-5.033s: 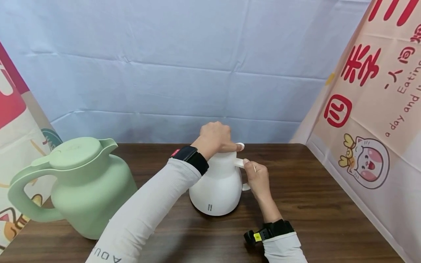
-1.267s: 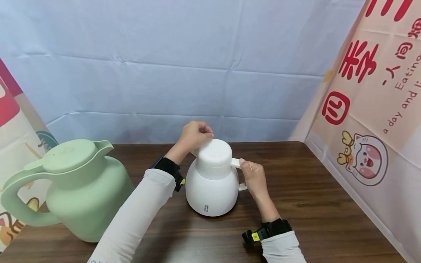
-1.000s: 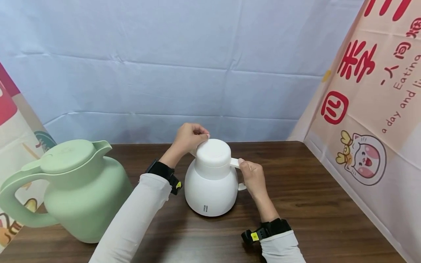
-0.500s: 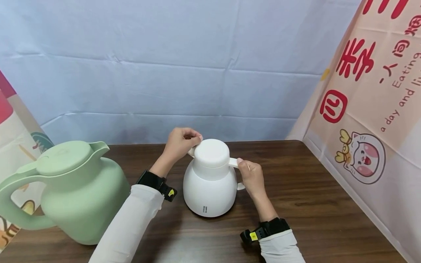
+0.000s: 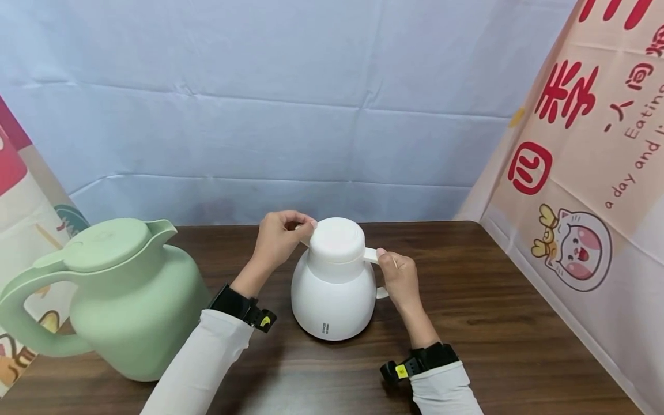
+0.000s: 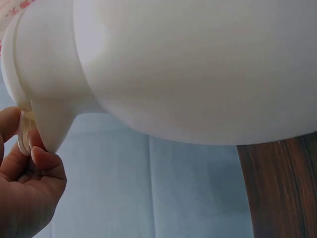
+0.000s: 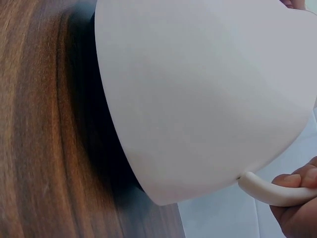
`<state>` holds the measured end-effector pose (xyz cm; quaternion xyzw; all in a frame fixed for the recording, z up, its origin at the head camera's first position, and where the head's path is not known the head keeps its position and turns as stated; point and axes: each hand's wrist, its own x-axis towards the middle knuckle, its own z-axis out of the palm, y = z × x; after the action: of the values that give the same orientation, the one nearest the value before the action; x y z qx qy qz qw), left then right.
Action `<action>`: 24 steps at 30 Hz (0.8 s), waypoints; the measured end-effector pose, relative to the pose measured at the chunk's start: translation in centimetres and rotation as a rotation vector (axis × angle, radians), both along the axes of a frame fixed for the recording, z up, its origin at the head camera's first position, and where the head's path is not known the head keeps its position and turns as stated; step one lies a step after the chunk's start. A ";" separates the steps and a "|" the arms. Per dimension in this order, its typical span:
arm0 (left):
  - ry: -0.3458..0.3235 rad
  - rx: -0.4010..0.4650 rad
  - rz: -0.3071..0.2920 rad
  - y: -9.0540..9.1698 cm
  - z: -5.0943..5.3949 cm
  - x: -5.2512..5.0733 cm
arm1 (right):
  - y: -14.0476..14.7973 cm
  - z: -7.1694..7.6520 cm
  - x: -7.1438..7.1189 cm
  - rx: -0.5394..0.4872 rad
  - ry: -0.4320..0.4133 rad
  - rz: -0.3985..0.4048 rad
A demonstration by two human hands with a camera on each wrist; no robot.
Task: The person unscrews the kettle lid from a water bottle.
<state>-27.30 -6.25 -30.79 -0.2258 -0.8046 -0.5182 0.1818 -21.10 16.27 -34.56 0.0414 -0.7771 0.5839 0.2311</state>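
Note:
A white thermos jug (image 5: 333,308) stands upright on the wooden table, with its round lid (image 5: 338,237) seated on top. My right hand (image 5: 402,281) grips the handle (image 7: 271,192) on the jug's right side, fingers curled round it. At the opposite side, by the spout (image 6: 53,121), is my left hand (image 5: 277,239). In the left wrist view its thumb and fingers pinch a thin tab (image 6: 25,133) of the lid that overhangs the spout. Part of the spout is hidden behind those fingers in the head view.
A larger green thermos jug (image 5: 137,311), its lid on, stands at the left beside my left forearm. The dark wood table (image 5: 498,323) ends at a pale blue cloth (image 5: 233,115) behind. A printed cloth (image 5: 576,173) borders the right side.
Five seconds ago my left hand reached over the white jug's lid; it has since drawn back leftward to the spout side and lowered slightly. My right hand has stayed on the handle.

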 end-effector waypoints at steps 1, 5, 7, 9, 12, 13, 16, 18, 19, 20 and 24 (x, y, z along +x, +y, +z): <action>0.021 0.005 -0.001 0.0 -0.2 0.0 | 0.0 0.0 0.0 -0.001 0.000 0.000; 0.125 0.018 -0.003 -0.1 -0.8 0.4 | 0.0 0.0 0.0 -0.008 0.001 0.002; 0.179 0.022 -0.002 -0.2 -1.0 0.6 | 0.0 0.0 -0.1 -0.012 0.000 0.005; 0.222 0.030 -0.014 -0.2 -1.2 0.8 | 0.1 0.0 -0.1 -0.011 0.001 0.004; 0.271 0.038 -0.037 -0.2 -1.3 1.3 | 0.1 -0.1 -0.1 -0.015 0.002 0.008; 0.284 0.042 -0.048 -0.3 -1.3 1.5 | 0.1 -0.1 -0.1 -0.017 0.003 0.010; 0.336 0.047 -0.081 -0.4 -1.5 2.0 | 0.1 -0.1 -0.2 -0.022 0.003 0.013; 0.378 0.044 -0.099 -0.5 -1.7 2.2 | 0.1 -0.1 -0.2 -0.022 0.001 0.011; 0.401 0.043 -0.108 -0.5 -1.8 2.2 | 0.1 -0.1 -0.2 -0.021 -0.001 0.010; 0.422 0.042 -0.114 -0.5 -1.8 2.3 | 0.0 -0.1 -0.2 -0.023 -0.003 0.010; 0.507 0.043 -0.130 -0.2 -2.0 2.5 | 0.0 -0.1 -0.1 -0.025 -0.007 0.015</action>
<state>-24.78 -6.50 -32.76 -0.3958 -0.7059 -0.4726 0.3488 -21.24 16.30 -34.63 0.0423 -0.7702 0.5954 0.2248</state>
